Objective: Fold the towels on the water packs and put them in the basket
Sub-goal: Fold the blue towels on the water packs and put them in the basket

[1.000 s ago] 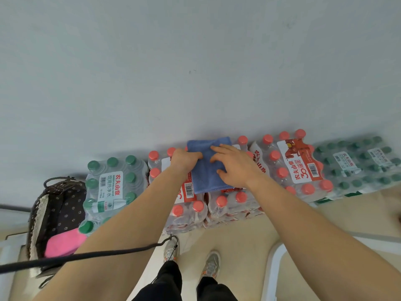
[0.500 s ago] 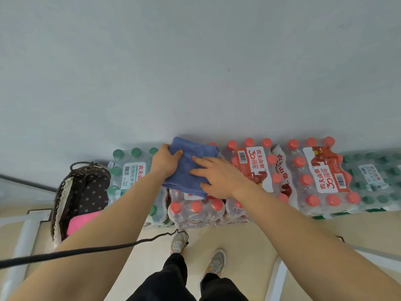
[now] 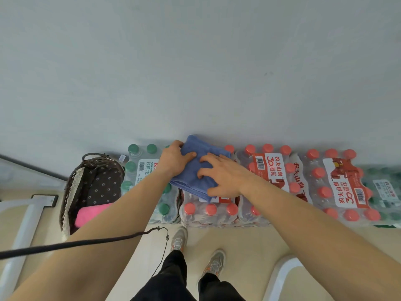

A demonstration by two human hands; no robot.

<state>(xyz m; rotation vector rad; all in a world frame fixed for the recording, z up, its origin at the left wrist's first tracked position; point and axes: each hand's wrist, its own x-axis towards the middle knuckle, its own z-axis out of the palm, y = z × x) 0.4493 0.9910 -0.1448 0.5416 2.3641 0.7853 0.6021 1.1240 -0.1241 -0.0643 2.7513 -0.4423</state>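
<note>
**poster2:** ok so where's the towel right now?

**me:** The blue towel (image 3: 195, 170) is folded up and sitting on top of the water packs (image 3: 271, 192). It's right over the seam where the green-cap pack (image 3: 141, 168) meets the leftmost red-cap pack (image 3: 208, 211), up toward their far edge by the wall (image 3: 195, 61).

**poster2:** and your hands?

**me:** My left hand (image 3: 174, 159) grips the towel's left end, thumb on top and fingers wrapped round the far side. My right hand (image 3: 221, 174) lies on top with the fingers spread and a bit bent, pressing down, thumb at the towel's near edge. Can't tell if that thumb is tucked under, tbh.

**poster2:** basket?

**me:** The basket (image 3: 71, 187) is dark wicker with a dotted lining, just beside the left edge of the green-cap pack. A pink towel (image 3: 91, 213) already lies in it, at the near end.
</note>
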